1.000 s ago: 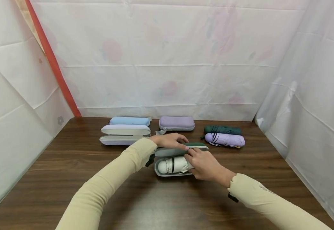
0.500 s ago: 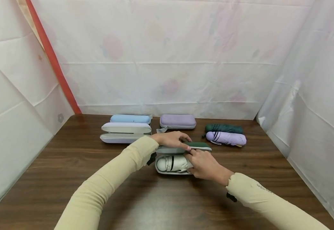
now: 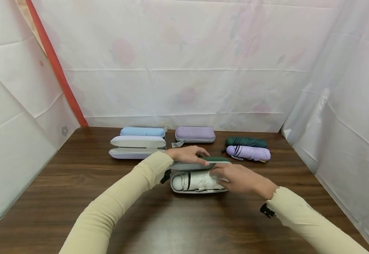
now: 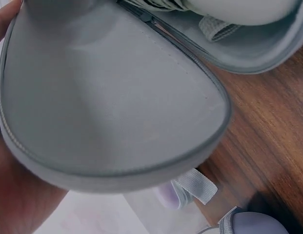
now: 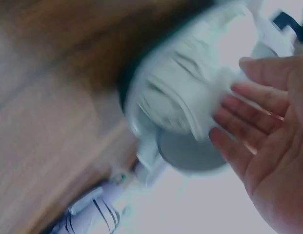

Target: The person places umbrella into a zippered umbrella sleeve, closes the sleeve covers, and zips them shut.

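Note:
A green case with a grey lining lies open, and its raised lid (image 3: 187,167) is held up by my left hand (image 3: 185,155), thumb at the front edge and fingers behind. In the left wrist view the lid's grey inside (image 4: 112,97) hides much of that hand. The folded white umbrella (image 3: 200,180) lies lengthwise in the lower half. My right hand (image 3: 239,178) hovers over its right end, fingers spread and holding nothing. The right wrist view, blurred, shows the right hand (image 5: 268,122) beside the white umbrella (image 5: 175,83).
Behind on the left stand an open pale lavender case (image 3: 133,153) and a closed blue case (image 3: 142,132). A closed purple case (image 3: 195,134) lies at the back middle. At the right are a dark green umbrella (image 3: 248,142) and a lilac umbrella (image 3: 251,153).
My right hand has let go of the white umbrella and moved right, showing more of the umbrella's right end. My left hand has stayed at the lid.

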